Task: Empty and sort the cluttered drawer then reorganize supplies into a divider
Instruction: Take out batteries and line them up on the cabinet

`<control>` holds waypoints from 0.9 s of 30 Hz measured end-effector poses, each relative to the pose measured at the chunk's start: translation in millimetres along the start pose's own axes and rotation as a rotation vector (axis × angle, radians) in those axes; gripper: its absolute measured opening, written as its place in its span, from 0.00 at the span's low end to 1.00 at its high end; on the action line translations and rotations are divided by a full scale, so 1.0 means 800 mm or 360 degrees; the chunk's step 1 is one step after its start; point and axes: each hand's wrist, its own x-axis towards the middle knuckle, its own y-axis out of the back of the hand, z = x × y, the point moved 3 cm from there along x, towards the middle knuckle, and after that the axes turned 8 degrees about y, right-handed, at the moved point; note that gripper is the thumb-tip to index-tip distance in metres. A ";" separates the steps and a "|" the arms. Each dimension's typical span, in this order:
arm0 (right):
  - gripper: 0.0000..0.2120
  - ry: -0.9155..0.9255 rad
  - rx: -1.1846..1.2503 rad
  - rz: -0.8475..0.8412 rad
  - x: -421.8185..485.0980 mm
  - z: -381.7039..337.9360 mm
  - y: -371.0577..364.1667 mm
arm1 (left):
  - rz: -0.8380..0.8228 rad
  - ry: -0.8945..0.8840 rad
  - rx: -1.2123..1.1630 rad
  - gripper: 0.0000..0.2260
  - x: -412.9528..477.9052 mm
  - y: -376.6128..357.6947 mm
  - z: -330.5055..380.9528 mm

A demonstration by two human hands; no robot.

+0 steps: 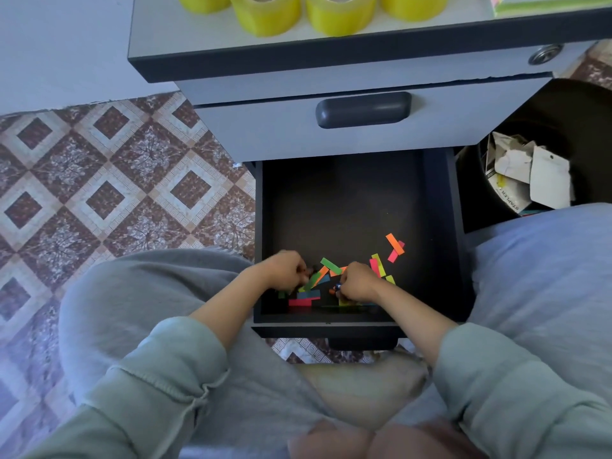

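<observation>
Patterned brown-and-cream floor tiles fill the left side. A grey drawer cabinet stands on them. Its bottom drawer is pulled out toward the person, while the drawer above is closed and has a dark handle. To the right of the cabinet stands a dark waste bin holding crumpled paper. Four yellow tape rolls sit in a row on the cabinet top.

Both hands reach into the open drawer at its near edge, a little apart. The left hand is by the near left corner and the right hand is around the middle. The fingers of both are curled down among the coloured paper strips. Whether either hand actually grips one cannot be told. A small blue piece shows at the right fingertips.

The strips lie loose along the near edge. An orange strip and a pink one lie farther toward the right side.
</observation>
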 end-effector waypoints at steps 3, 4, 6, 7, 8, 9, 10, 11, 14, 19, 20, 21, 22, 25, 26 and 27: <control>0.06 -0.0018 0.0215 0.0045 -0.002 -0.001 0.005 | 0.0169 0.0050 -0.0274 0.07 -0.005 0.034 0.001; 0.07 -0.0019 0.0260 0.0048 -0.003 -0.002 0.006 | 0.0196 0.0087 -0.0289 0.07 -0.005 0.044 0.000; 0.10 -0.0018 0.0322 0.0061 -0.005 -0.004 0.006 | 0.0148 0.0199 -0.0378 0.08 -0.004 0.056 -0.005; 0.11 -0.0018 0.0344 0.0070 -0.005 -0.004 0.006 | 0.0088 0.0249 -0.0438 0.08 -0.003 0.058 -0.007; 0.11 -0.0018 0.0360 0.0080 -0.005 -0.003 0.006 | 0.0033 0.0300 -0.0453 0.07 -0.004 0.057 -0.007; 0.11 -0.0017 0.0368 0.0091 -0.005 -0.003 0.006 | -0.0010 0.0358 -0.0432 0.06 -0.006 0.054 -0.005; 0.11 -0.0015 0.0370 0.0099 -0.006 -0.002 0.006 | -0.0047 0.0409 -0.0409 0.06 -0.007 0.049 -0.004; 0.11 -0.0009 0.0371 0.0106 -0.006 -0.002 0.006 | -0.0083 0.0450 -0.0399 0.06 -0.007 0.043 -0.002; 0.12 0.0002 0.0396 0.0114 -0.006 0.000 0.008 | -0.0141 0.0536 -0.0431 0.10 -0.002 0.022 0.001; 0.12 0.0013 0.0410 0.0117 -0.003 0.003 0.006 | -0.0090 0.0581 -0.0561 0.13 0.004 0.001 -0.004; 0.12 0.0014 0.0414 0.0113 -0.002 0.003 0.006 | -0.0071 0.0579 -0.0604 0.13 0.004 0.000 -0.006; 0.13 0.0016 0.0419 0.0111 -0.002 0.004 0.006 | -0.0042 0.0571 -0.0643 0.12 0.005 0.000 -0.007; 0.13 0.0015 0.0429 0.0112 -0.001 0.004 0.006 | -0.0015 0.0558 -0.0672 0.11 0.006 0.001 -0.007; 0.11 0.0000 0.0467 0.0108 -0.001 0.005 0.006 | -0.0017 0.0515 -0.0710 0.07 0.010 -0.002 -0.007; 0.07 -0.0010 0.0503 0.0107 -0.001 0.006 0.006 | -0.0043 0.0504 -0.0714 0.06 0.011 -0.005 -0.006; 0.04 -0.0018 0.0551 0.0109 -0.001 0.005 0.006 | -0.0068 0.0495 -0.0721 0.06 0.011 -0.007 -0.005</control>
